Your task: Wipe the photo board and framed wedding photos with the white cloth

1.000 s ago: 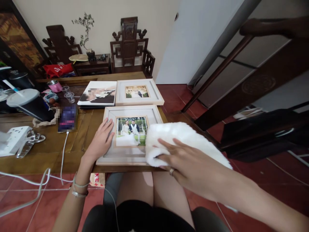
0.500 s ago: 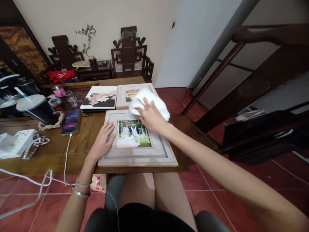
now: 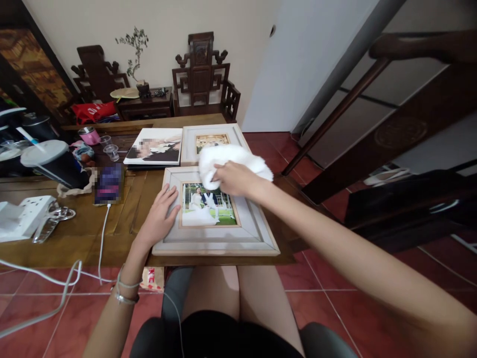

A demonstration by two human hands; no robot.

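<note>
One framed photo [image 3: 211,214]: left hand [image 3: 161,217] spread on left side, right hand [image 3: 235,179] clutching cloth [image 3: 233,155] over far edge.

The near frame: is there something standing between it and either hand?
For the right hand, yes: the cloth that it holds, over the far edge of the near frame. For the left hand, nothing visible: it rests on the left side.

A home is suggested by carved wooden chairs [image 3: 201,74], a potted plant [image 3: 143,89] seen beyond the far edge of the table [image 3: 85,223], and a framed photograph [image 3: 208,211] laid at its near right corner
</note>
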